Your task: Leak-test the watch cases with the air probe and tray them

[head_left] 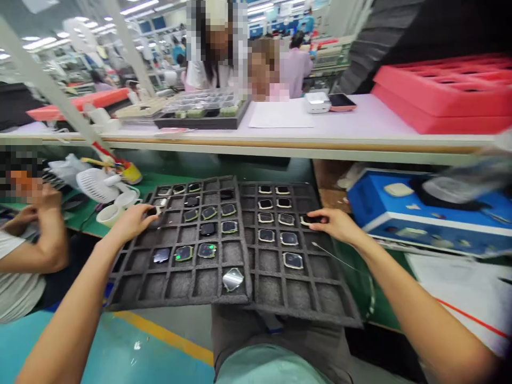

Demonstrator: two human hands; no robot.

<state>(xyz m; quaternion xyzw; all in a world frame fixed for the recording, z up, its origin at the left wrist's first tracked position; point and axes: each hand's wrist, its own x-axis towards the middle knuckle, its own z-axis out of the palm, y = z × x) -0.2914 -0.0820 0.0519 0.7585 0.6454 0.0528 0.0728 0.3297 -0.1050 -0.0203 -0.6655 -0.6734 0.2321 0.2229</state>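
Two dark foam trays side by side on your lap: left tray [132,277], right tray [320,304], grid pockets part-filled with small square watch cases. Your left hand [134,221] pinches small dark case [152,212] at left tray's far left edge. Your right hand [336,224] pinches dark case [312,219] over right tray's right column.

A blue box [380,205] sits below stacked red trays [436,101].
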